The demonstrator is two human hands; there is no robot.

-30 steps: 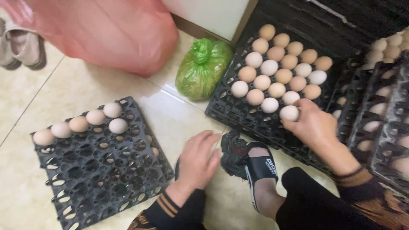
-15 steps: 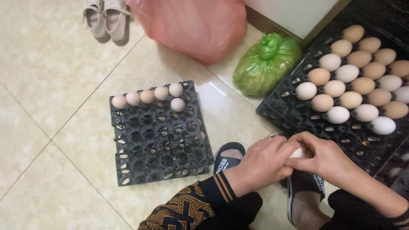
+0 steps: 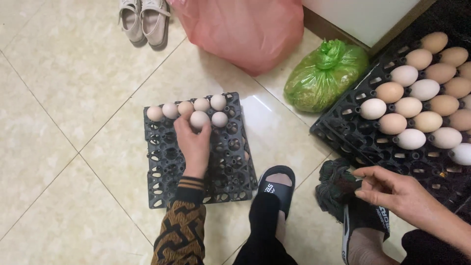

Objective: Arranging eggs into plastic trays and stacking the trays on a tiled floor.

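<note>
Our left hand (image 3: pixel 192 142) reaches over the black egg tray (image 3: pixel 196 149) lying on the tiled floor (image 3: pixel 64 147), its fingers (image 3: pixel 184 122) curled around a pale egg (image 3: pixel 199 119) at a cell in the tray's second row. That egg sits at 12 o'clock from the palm, just beside another egg (image 3: pixel 219 119) at its 3 o'clock. Along the tray's far edge we count 5 eggs in a row (image 3: pixel 186 107).

Our right hand (image 3: pixel 392 191) hovers at 4 o'clock from the tray, well apart from it – fingers loosely bent, thumb near the forefinger, holding nothing we can see. It sits just above a dark cloth (image 3: pixel 333 186) by a black slipper (image 3: pixel 277 189). At its 1 o'clock stands a stack of black trays (image 3: pixel 353 118) filled with brown and white eggs.

At 12 o'clock lie a green plastic bag (image 3: pixel 326 73), a pink bag (image 3: pixel 245 27) and a pair of shoes (image 3: pixel 144 19).
</note>
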